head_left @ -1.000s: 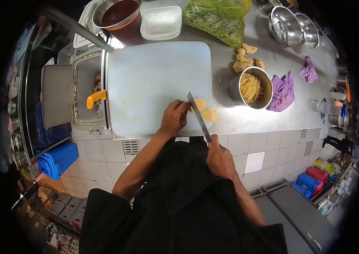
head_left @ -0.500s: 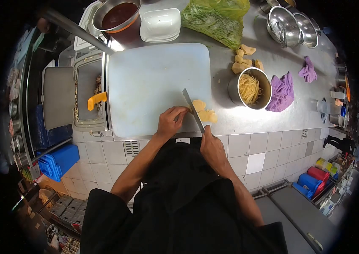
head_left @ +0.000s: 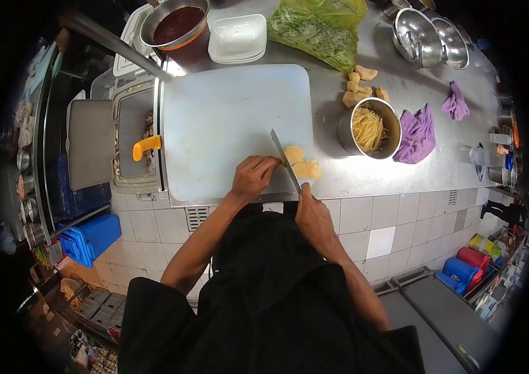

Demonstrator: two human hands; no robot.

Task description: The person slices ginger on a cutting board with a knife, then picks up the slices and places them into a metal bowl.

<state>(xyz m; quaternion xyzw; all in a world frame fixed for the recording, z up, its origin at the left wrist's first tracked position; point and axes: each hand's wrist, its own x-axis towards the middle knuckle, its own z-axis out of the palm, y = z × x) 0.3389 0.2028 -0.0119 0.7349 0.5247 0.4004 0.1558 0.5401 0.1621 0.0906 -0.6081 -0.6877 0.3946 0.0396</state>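
Yellow slices point(head_left: 302, 165), partly hidden by knife point(head_left: 284, 161)

Slices point(head_left: 302, 163) on board point(head_left: 227, 118) corner, knife point(head_left: 284, 160) just left, tin point(head_left: 370, 129) perhaps right.

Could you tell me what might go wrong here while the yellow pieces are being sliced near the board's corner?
1. The left hand has its fingers right beside the knife blade, so a slip could nick them.
2. The yellow slices sit at the cutting board corner, close to the counter's front edge; a push could send them to the floor.
3. The right hand grips the handle out past the counter's edge, which may mean less steady control.
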